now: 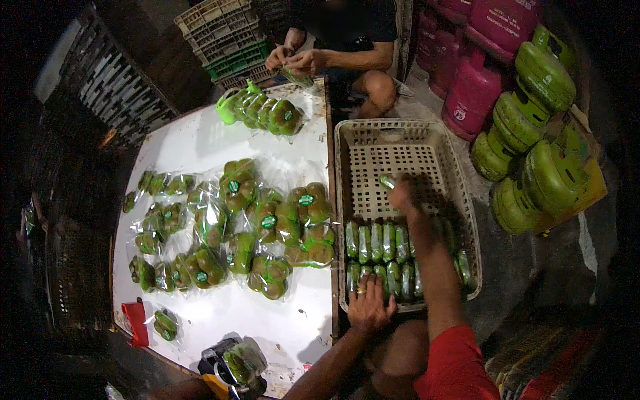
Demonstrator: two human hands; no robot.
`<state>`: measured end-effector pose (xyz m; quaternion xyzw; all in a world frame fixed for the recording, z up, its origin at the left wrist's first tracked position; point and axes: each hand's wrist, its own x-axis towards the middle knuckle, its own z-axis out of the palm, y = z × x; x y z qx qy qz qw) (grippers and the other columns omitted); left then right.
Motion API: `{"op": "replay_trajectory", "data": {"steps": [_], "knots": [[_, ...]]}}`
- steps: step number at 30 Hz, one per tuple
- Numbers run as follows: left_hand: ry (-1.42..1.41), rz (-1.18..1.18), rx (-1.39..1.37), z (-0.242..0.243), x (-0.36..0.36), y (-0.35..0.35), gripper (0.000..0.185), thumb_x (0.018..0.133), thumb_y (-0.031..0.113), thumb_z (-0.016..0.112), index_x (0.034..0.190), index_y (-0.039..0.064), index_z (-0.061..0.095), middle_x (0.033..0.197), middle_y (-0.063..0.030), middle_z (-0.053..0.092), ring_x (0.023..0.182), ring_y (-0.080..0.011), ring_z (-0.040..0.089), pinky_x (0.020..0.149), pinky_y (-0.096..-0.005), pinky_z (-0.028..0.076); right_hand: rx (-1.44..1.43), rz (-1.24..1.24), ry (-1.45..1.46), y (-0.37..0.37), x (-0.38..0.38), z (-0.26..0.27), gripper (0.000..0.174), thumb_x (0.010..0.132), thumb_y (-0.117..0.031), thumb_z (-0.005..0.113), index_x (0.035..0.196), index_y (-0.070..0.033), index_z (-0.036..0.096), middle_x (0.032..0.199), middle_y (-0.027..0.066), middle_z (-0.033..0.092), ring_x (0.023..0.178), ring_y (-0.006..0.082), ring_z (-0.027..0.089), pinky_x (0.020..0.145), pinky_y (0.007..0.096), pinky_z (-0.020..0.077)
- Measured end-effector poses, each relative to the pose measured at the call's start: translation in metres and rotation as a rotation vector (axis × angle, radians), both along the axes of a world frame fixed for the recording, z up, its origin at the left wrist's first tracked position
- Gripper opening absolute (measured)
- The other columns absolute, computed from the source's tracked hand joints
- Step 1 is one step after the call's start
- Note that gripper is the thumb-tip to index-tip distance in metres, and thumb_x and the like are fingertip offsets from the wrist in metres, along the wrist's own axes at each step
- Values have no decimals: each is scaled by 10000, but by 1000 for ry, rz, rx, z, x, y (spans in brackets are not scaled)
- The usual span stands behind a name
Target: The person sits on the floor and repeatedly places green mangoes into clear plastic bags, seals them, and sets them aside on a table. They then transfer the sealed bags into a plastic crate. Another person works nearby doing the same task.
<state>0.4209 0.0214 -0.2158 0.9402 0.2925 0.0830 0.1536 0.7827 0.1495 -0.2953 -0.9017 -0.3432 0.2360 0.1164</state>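
My right hand (401,194), blurred, reaches over the plastic crate (340,165) and grips a wrapped green pack (386,181) at the fingertips. My left hand (370,305) rests with spread fingers on the near row of packs, by the crate's front rim. Two rows of upright, film-wrapped green packs (376,241) fill the near part of the crate; my right forearm hides some of them. To the left, a white-topped table (200,130) bears several clear bags of kiwi-like fruit (270,215), some with green oval stickers.
Across the table, another person's hands (295,62) handle a small bag. Beside them lies a row of bagged fruit (265,110). Pink gas cylinders (470,95) and green gas cylinders (555,175) stand right of the crate. Stacked crates (225,40) rise behind. A red object (135,322) lies at the table's left edge.
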Motion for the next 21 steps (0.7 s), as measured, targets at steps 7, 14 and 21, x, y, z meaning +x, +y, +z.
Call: {"op": "replay_trajectory", "data": {"steps": [7, 14, 21], "knots": [[96, -10, -59, -6, -1, -2, 698, 953, 472, 545, 1460, -1, 461, 1499, -202, 459, 1448, -341, 371, 1090, -530, 372, 241, 33, -35, -135, 41, 166, 473, 937, -9, 498, 1399, -65, 583, 1457, 210, 529, 1202, 361, 607, 986, 418, 517], [32, -42, -92, 0, -5, 0, 713, 915, 447, 603, 1443, -7, 450, 1471, -183, 462, 1419, -340, 373, 1054, -521, 378, -154, 288, -217, -215, 21, 182, 653, 800, 59, 548, 1407, -177, 586, 1638, 221, 241, 1277, 410, 572, 1025, 477, 512], [-25, -29, -48, -1, -7, 1, 687, 921, 445, 599, 1416, -17, 480, 1458, -195, 478, 1384, -345, 421, 1024, -518, 401, 210, 116, -370, -245, -17, 64, 621, 980, -215, 541, 1563, -163, 332, 1439, 328, 479, 1121, 511, 612, 957, 538, 510]]}}
